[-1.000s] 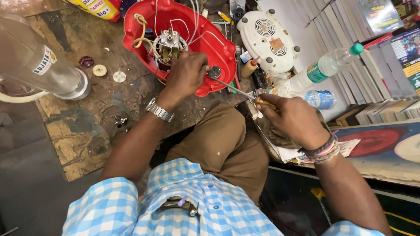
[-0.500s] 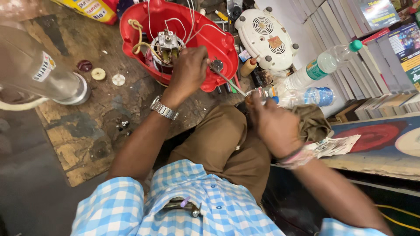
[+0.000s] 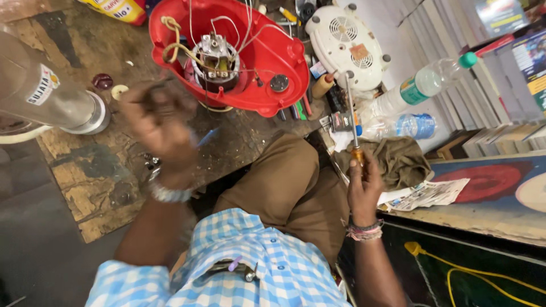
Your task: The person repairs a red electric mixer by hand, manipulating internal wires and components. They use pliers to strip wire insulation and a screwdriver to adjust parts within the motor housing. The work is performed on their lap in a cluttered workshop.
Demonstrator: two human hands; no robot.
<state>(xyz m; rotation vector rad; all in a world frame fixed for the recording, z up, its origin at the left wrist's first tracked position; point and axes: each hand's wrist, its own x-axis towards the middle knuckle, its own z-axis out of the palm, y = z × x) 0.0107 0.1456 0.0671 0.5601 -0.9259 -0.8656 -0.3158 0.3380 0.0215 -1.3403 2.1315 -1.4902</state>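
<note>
Here, the right hand point(image 3: 364, 185) grips a screwdriver point(image 3: 352, 122) upright, ready — the left hand point(image 3: 159, 122) (blurred, grip unclear) hovers near the red housing point(image 3: 284, 62) at the worktop's far edge.

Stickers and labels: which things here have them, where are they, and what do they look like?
Steel jar, far left: small white sticker with red edge.
Yellow packet, top: red patch.
White cover, top: orange-grey sticker.
Upper bottle, right: green-orange wrap.
Lower bottle: blue wrap.
Printed boxes, top right: dark, colourful.
</note>
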